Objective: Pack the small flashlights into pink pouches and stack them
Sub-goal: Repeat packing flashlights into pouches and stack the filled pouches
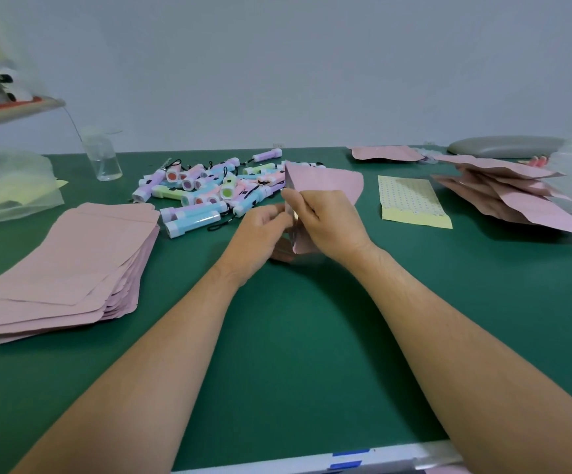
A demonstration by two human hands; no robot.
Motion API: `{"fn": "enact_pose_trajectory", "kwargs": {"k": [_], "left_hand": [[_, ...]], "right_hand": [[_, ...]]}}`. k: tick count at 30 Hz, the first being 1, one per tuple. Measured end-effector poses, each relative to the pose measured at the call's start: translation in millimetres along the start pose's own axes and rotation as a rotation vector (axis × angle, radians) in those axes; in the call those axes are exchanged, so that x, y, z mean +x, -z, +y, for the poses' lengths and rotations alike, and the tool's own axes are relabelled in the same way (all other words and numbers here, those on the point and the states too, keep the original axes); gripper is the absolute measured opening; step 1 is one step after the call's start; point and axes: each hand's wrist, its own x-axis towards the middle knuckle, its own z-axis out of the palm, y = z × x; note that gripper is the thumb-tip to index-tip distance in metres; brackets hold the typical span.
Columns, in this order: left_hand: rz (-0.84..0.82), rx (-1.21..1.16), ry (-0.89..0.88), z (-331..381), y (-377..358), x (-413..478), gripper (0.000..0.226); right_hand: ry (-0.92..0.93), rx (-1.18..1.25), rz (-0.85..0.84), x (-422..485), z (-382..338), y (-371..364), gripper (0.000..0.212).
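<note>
The right hand (327, 222) has its fingers (297, 202) curled and closed on the near left edge of a pink pouch (325, 182), with the thumb side pressed against the pouch's face. The left hand (260, 234) meets it from the other side. Its fingers (273, 212) are bent and pinch the same edge, where a clear, shiny layer of the pouch shows between the two hands. The pouch is raised off the green tabletop (294, 336) and tilted, and its far rounded end points away towards the right. Whether anything is inside it cannot be told.

Just beyond the left hand lies a loose heap of small flashlights (205, 189) in pastel colours with black wrist cords. The nearest ones almost touch the knuckles. To the left, well apart from the hands, a stack of flat pink pouches (72, 261) rests on the tabletop. To the right, a fanned pile of pouches (503, 193) lies near the tabletop's edge, and a yellow dotted sheet (412, 203) lies between that pile and the held pouch. One more single pouch (383, 153) lies at the back. A clear bottle (102, 157) stands at the back left, beside a crumpled plastic bag (7, 186).
</note>
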Motion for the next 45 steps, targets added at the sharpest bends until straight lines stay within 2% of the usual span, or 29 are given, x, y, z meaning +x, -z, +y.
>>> {"fn": "enact_pose_trajectory", "kwargs": {"k": [2,4,6,8,10,12,14,16,18,21,24,26,30,34,37,40,42,45], "left_hand": [[0.138,0.148,-0.126,-3,-2,1,0.018],[0.244,0.196,-0.21,-2,-3,1,0.026],[0.289,0.179,-0.199,0,-2,2,0.03],[0.373,0.234,-0.168,-1,2,4,0.021],[0.482,0.3,-0.167,-5,4,6,0.02],[0.53,0.411,-0.241,-4,5,5,0.022],[0.501,0.514,-0.348,-1,4,3,0.021],[0.468,0.547,-0.428,1,3,2,0.021],[0.494,0.618,-0.483,4,-1,1,0.02],[0.542,0.757,-0.473,7,-4,2,0.027],[0.412,0.846,-0.37,7,-3,1,0.054],[0.346,0.89,-0.32,6,-2,1,0.062],[0.424,0.735,-0.232,4,4,3,0.055],[0.54,0.646,-0.13,2,8,4,0.054],[0.481,0.625,-0.188,7,-2,2,0.056],[0.454,0.669,-0.233,10,-12,0,0.053],[0.495,0.649,-0.222,9,-14,-1,0.051],[0.5,0.514,-0.164,6,-15,2,0.04]], "right_hand": [[0.037,-0.043,-0.019,-1,-4,0,0.055],[0.055,-0.026,0.015,-1,-7,-1,0.056],[0.086,-0.059,0.09,1,-8,-2,0.056],[0.101,-0.107,0.124,1,-8,0,0.056],[0.079,-0.208,0.112,1,-7,1,0.054],[0.003,-0.273,0.079,0,-8,-3,0.05],[-0.133,-0.224,0.075,0,-12,-5,0.043],[-0.272,-0.066,0.096,0,-17,-5,0.034],[-0.338,0.098,0.1,1,-18,-4,0.026],[-0.246,0.119,0.07,2,-18,-1,0.027],[-0.071,-0.063,-0.057,1,-12,5,0.032],[-0.028,-0.145,-0.089,1,-8,6,0.037],[-0.056,-0.335,-0.009,1,-6,0,0.039],[-0.254,-0.314,0.04,2,-3,-3,0.039],[-0.284,-0.345,0.046,2,-10,-6,0.032],[-0.307,-0.266,0.074,2,-16,-5,0.021],[-0.262,-0.258,0.164,2,-17,-4,0.016],[-0.115,-0.314,0.227,-2,-21,-7,0.021]]}}
